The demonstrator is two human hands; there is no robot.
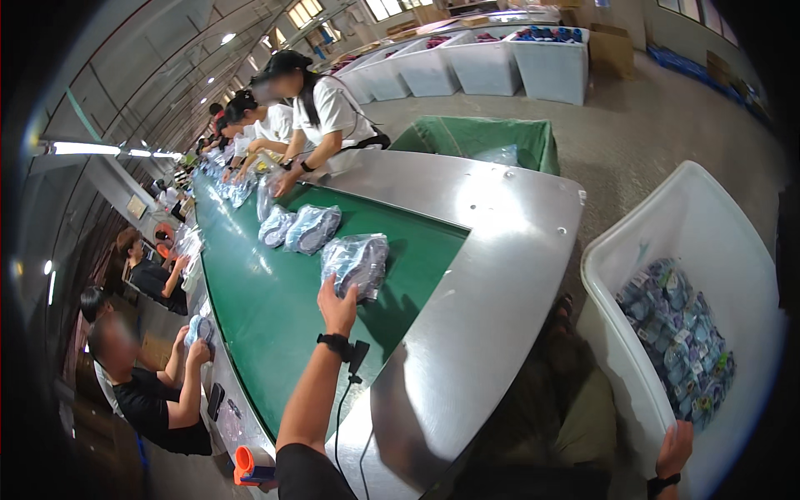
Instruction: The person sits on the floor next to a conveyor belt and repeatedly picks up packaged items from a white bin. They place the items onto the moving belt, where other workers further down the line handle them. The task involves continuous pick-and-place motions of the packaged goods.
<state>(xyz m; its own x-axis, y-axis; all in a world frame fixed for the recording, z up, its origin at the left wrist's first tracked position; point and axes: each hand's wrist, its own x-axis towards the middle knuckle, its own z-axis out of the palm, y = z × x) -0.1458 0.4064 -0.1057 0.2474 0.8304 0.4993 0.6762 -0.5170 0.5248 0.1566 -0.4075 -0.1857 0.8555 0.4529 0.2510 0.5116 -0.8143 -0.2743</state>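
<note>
My left hand (337, 310) closes its fingers and thumb on the near edge of a clear plastic bag (357, 263) at the end of the green conveyor belt. Inside the bag is something grey and rounded, like a pair of shoes; the wrap's glare blurs it. Just beyond it, two similar bagged bundles, one larger (313, 229) and one smaller (276, 226), lie side by side on the belt (250, 321). At the lower right my right hand (674, 448) grips the rim of a large white bin (607, 310). Many small grey-blue packaged pieces (682, 342) fill its bottom.
A metal border (492, 275) surrounds the belt's end. Beyond it stands a green cloth-sided cart (483, 137). Co-workers handle bags along the far side; at left a seated person (150, 392) holds a blue shoe-like piece (198, 330). An orange tape dispenser (250, 463) sits at lower left.
</note>
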